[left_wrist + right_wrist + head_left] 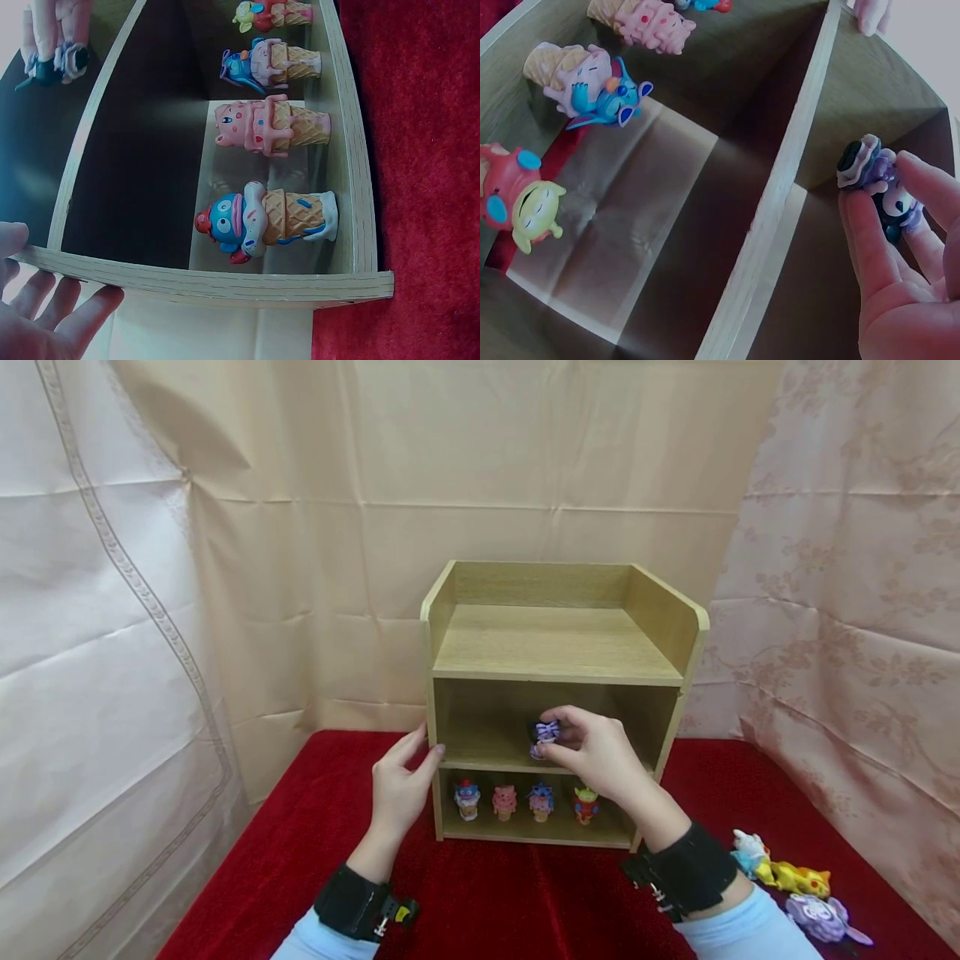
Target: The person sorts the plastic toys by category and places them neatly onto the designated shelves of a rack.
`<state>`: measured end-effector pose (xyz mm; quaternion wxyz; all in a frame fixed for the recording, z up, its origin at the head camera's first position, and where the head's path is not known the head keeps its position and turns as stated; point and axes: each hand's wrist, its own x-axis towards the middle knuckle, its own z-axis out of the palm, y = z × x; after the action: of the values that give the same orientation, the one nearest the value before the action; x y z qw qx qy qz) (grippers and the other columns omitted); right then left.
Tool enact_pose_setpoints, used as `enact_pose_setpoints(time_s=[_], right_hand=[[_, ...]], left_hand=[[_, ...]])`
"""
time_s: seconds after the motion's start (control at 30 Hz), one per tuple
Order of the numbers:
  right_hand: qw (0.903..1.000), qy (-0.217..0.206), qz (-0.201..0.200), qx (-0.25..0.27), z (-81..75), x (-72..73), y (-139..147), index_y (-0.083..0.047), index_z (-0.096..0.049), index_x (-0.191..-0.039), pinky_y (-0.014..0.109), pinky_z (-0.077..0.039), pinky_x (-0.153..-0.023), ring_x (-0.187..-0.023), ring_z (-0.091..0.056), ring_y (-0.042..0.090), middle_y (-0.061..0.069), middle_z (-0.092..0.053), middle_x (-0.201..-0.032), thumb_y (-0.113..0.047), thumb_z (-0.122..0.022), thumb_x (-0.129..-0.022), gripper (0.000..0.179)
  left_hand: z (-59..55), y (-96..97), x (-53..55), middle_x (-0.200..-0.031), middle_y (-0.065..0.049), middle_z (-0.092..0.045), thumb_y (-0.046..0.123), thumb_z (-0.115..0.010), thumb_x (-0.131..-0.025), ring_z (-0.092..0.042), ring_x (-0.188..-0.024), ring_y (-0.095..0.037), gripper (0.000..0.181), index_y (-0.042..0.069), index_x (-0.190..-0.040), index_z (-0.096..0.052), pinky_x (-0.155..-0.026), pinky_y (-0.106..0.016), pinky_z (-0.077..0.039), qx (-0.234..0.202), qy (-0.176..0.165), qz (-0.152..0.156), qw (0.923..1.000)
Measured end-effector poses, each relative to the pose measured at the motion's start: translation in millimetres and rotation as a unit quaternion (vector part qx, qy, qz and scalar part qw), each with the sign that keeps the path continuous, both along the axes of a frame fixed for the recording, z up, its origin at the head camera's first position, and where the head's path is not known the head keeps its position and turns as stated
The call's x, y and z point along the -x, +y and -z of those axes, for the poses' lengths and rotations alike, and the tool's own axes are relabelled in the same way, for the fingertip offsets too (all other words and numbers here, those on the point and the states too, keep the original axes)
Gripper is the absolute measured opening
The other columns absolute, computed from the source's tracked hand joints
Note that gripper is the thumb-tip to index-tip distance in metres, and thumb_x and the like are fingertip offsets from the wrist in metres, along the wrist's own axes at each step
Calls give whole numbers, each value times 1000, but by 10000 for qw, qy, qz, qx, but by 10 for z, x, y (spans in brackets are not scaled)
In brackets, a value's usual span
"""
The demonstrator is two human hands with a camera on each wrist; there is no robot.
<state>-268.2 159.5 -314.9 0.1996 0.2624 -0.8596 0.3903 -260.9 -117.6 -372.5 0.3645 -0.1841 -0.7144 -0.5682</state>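
Note:
A small wooden shelf unit (pixel 558 643) stands on the red cloth. My left hand (pixel 400 789) holds its left side panel (pixel 225 285), thumb at the front edge and fingers along the outside. In the middle compartment, my right hand (pixel 603 756) pinches a small purple and dark figurine (pixel 885 184) between thumb and fingers. The figurine is tilted in the right wrist view, and fingers partly cover it. On the bottom level stand ice-cream-cone figurines in a row: a blue one with a red top (pixel 240 217), a pink one (pixel 255 126), a blue-eared one (pixel 262 64) and a green-headed red one (pixel 525 199).
To the right on the red cloth (pixel 480 910) lie a white and blue figurine (pixel 750 852), a yellow one (pixel 802 878) and a purple one with long ears (pixel 821 917). A beige curtain (pixel 300 568) hangs behind the shelf, with pale cloth at both sides.

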Motion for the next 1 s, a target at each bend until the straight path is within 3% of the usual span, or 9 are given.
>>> enact_pose_setpoints(time_s=[0.2,0.73,0.83,1.0], right_hand=[[9996,234,142,-50,-17,72,-125,-11,-72,-115,35,-59,-69,-83,-73,14,0,-76,-93,-17,-85,-86,32],[9994,-159,228,-204,-62,174,-441,-7,-71,-123,36,-59,-70,-89,-74,18,4,-76,-98,-23,-82,-90,38],[9994,-174,241,-202,-63,200,-504,-7,-71,-124,36,-59,-70,-88,-74,18,4,-77,-97,-24,-82,-90,40],[9993,-168,258,-217,-47,242,-619,-9,-72,-123,33,-58,-66,-81,-72,15,2,-76,-90,-24,-82,-90,38]], left_hand=[[-5,0,-10,-126,-25,-66,-7,-74,-89,-67,-112,-38,44,-7,-131,-63,-85,-10,-49,7,-8,-7,10000],[-26,-9,-25,-125,-25,-66,-7,-75,-89,-67,-113,-37,43,-9,-131,-63,-87,-11,-49,24,-16,4,10000],[-25,-9,-31,-126,-24,-67,-7,-75,-89,-67,-113,-36,44,-8,-131,-63,-88,-19,-53,40,-40,-13,10000],[-33,-8,-37,-125,-25,-67,-8,-75,-89,-67,-112,-36,44,-8,-131,-63,-85,-48,-56,20,-35,-16,10000]])
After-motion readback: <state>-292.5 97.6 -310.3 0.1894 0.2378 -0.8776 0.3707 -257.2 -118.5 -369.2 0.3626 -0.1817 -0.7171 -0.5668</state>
